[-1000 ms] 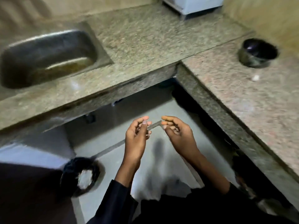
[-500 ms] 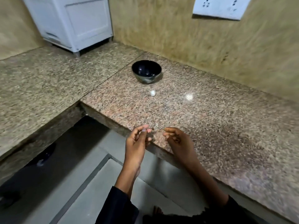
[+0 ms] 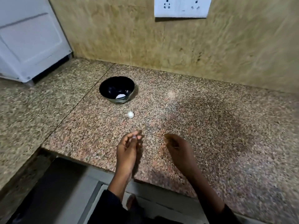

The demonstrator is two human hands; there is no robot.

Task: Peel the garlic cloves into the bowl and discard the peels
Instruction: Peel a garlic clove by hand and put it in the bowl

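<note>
A black bowl (image 3: pixel 111 86) stands on the speckled granite counter (image 3: pixel 210 135), with a white patch (image 3: pixel 120 95) low inside it that may be a clove or a glare. One white garlic clove (image 3: pixel 130 114) lies on the counter just in front of the bowl. My left hand (image 3: pixel 127 147) hovers over the counter's near part, thumb and fingertips pinched together on a small pale bit, apparently a garlic clove (image 3: pixel 134 136). My right hand (image 3: pixel 178 147) hangs beside it, blurred, fingers loosely curled with nothing seen in them.
A white appliance (image 3: pixel 29 42) stands at the back left corner. A white socket plate (image 3: pixel 180 7) is on the tan wall behind. The counter's front edge runs under my wrists, with grey floor (image 3: pixel 64 199) below at the left.
The view has swung from the sink and the floor bin up to the counter with the bowl. My hands have moved apart and now hover over the counter's edge.
</note>
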